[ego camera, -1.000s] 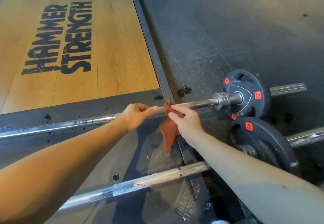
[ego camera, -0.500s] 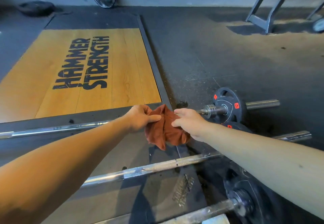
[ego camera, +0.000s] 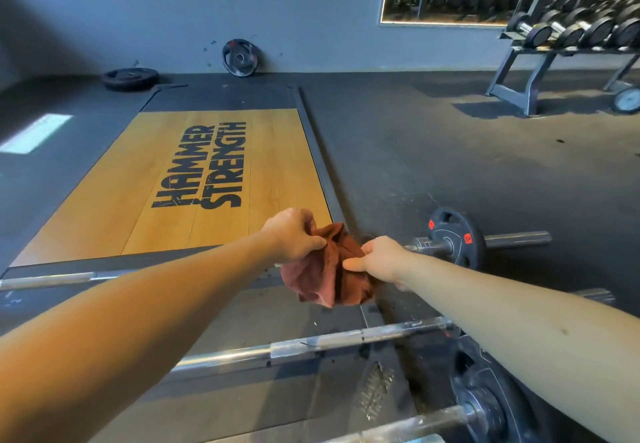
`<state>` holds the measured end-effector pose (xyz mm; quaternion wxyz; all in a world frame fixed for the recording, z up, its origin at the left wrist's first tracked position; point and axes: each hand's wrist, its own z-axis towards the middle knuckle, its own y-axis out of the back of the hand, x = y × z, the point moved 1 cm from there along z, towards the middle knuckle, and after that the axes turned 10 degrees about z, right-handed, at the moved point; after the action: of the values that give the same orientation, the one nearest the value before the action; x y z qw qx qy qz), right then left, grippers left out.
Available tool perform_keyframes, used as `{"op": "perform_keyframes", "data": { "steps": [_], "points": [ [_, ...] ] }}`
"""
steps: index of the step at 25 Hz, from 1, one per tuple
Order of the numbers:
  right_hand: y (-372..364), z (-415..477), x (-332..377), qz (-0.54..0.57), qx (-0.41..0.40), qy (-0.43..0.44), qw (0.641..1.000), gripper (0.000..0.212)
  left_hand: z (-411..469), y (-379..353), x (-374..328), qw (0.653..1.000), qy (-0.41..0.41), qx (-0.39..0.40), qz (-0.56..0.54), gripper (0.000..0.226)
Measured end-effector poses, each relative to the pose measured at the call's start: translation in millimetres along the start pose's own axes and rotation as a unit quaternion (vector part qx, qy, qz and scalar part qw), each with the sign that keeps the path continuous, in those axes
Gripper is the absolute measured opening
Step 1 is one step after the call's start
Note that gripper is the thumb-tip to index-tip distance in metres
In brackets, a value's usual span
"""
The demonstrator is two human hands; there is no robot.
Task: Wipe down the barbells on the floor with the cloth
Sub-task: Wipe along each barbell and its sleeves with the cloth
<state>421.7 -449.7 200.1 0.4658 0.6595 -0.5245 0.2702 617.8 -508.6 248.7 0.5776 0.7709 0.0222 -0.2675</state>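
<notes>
- The left hand (ego camera: 294, 234) and right hand (ego camera: 377, 259) each pinched the rust-red cloth (ego camera: 325, 276), which hung bunched between them.
- A second earlier the cloth was draped over the far barbell (ego camera: 69, 278); it now appeared lifted off, the bar running behind both hands.
- Wiping seemed paused, probably to regather the cloth; the nearer barbell (ego camera: 311, 342) lay below the hands.

- Dark rubber floor (ego camera: 450, 165) carries a wooden platform (ego camera: 138, 200).
- Barbells (ego camera: 311, 342) lie along the platform's near edge.
- A weight plate (ego camera: 130, 78) lies flat beyond the platform's far left corner.
</notes>
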Motion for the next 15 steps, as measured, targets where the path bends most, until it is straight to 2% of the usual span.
{"op": "perform_keyframes", "data": {
  "steps": [2,4,7,9,10,12,15],
  "points": [
    [-11.3,14.4,-6.8,0.064,-0.053,-0.038,0.996,0.025,4.6,-15.4,9.5,0.998,0.026,-0.038,0.033,0.025],
    [-28.0,35.3,-14.6,0.206,-0.065,-0.107,0.971,0.024,15.9,-35.7,14.0,0.996,0.042,-0.070,0.021,0.026],
    [-38.6,64.1,-25.0,0.431,-0.019,-0.167,0.887,0.029,43.9,-62.2,11.7,0.996,0.017,-0.083,0.006,0.024],
    [-36.8,78.4,-32.7,0.512,-0.003,-0.164,0.843,0.030,62.5,-79.1,9.7,0.997,-0.013,-0.071,0.007,0.018],
    [-34.9,84.6,-37.0,0.522,-0.009,-0.154,0.839,0.027,69.8,-87.0,9.6,0.998,-0.025,-0.060,0.001,0.015],
    [-30.7,107.3,-58.7,0.472,-0.080,-0.143,0.866,0.020,88.1,-107.5,12.1,0.998,-0.047,-0.034,-0.004,0.012],
    [-17.0,134.3,-99.9,0.261,-0.217,-0.130,0.932,0.025,113.4,-137.0,27.6,0.997,-0.063,-0.008,0.035,0.014]
  ]
}}
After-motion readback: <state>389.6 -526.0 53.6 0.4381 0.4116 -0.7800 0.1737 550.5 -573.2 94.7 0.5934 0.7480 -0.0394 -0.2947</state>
